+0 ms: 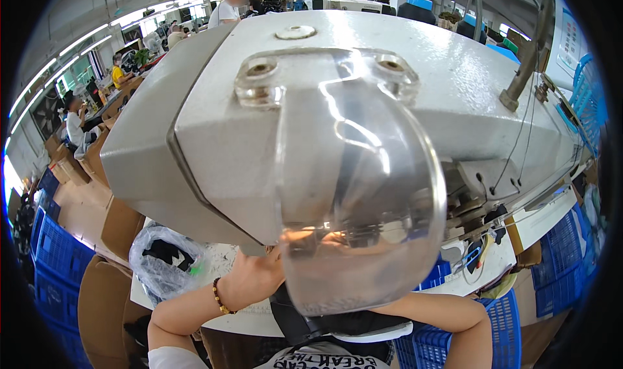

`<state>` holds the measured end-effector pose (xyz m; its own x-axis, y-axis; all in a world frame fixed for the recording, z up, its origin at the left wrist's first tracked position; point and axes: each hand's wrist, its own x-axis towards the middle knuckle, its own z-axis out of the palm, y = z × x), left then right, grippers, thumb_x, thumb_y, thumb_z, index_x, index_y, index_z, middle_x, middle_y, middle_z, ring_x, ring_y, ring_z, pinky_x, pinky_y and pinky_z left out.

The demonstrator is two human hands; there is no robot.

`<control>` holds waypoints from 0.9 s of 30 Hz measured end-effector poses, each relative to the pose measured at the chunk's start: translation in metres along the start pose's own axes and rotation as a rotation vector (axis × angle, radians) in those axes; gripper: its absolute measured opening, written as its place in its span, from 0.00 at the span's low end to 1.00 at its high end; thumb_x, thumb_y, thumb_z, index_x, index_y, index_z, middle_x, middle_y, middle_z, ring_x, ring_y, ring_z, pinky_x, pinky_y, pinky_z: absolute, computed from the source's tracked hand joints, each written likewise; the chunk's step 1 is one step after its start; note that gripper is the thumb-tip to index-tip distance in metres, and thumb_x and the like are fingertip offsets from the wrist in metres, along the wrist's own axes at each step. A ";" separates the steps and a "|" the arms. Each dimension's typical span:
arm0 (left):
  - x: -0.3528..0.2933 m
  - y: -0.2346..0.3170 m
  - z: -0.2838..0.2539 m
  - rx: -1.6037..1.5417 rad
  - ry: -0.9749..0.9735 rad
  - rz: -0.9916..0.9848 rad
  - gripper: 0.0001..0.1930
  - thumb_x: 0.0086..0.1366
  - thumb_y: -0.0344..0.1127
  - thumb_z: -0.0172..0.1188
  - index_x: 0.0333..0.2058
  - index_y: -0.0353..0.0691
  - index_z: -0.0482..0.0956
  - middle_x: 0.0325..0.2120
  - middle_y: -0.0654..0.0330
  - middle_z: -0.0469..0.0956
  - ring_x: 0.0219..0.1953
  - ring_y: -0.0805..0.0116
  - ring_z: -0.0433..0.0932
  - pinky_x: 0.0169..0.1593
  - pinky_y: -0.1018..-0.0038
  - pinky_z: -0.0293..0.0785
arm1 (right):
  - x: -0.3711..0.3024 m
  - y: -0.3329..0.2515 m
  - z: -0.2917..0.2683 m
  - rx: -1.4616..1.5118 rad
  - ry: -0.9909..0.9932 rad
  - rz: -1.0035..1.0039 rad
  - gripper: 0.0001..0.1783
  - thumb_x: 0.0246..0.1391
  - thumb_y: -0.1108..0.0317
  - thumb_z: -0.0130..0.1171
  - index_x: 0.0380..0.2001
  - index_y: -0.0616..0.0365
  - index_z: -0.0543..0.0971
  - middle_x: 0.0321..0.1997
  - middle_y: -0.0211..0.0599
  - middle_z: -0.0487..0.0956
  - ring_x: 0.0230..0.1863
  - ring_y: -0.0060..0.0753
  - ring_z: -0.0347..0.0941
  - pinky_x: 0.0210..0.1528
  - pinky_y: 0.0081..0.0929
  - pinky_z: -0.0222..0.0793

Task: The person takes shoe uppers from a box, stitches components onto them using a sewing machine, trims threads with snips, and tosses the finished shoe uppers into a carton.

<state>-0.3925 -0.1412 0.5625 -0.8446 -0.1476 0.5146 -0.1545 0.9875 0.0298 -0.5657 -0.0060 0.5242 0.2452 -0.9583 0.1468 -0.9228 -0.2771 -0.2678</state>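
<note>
The left hand (252, 281) is positioned at the lower edge of the sewing machine head (220, 161), fingers partly concealed. The right hand (363, 247) appears blurred behind the transparent guard (357, 181). Neither grip's opening nor contents can be determined. Black material (289, 314) lies between the forearms (188, 309).

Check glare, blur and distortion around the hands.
Head view: bright glare streaks on the clear guard, and its lower part smears whatever shows through; left hand fairly clear up to the guard's edge. Head view: fisheye leaves dark corners and bows the machine housing; ceiling tubes look blown out.
</note>
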 end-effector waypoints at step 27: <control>0.003 -0.016 0.014 -0.180 0.092 -0.083 0.12 0.38 0.28 0.59 0.27 0.42 0.73 0.28 0.63 0.71 0.31 0.63 0.71 0.32 0.68 0.66 | 0.017 0.003 -0.001 0.032 0.576 -0.021 0.05 0.44 0.75 0.39 0.21 0.57 0.66 0.16 0.31 0.65 0.16 0.26 0.65 0.21 0.19 0.64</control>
<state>-0.3997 -0.1586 0.5512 -0.7813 -0.2315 0.5796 -0.1205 0.9672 0.2238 -0.5642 -0.0230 0.5266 0.0535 -0.7622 0.6451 -0.9078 -0.3063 -0.2866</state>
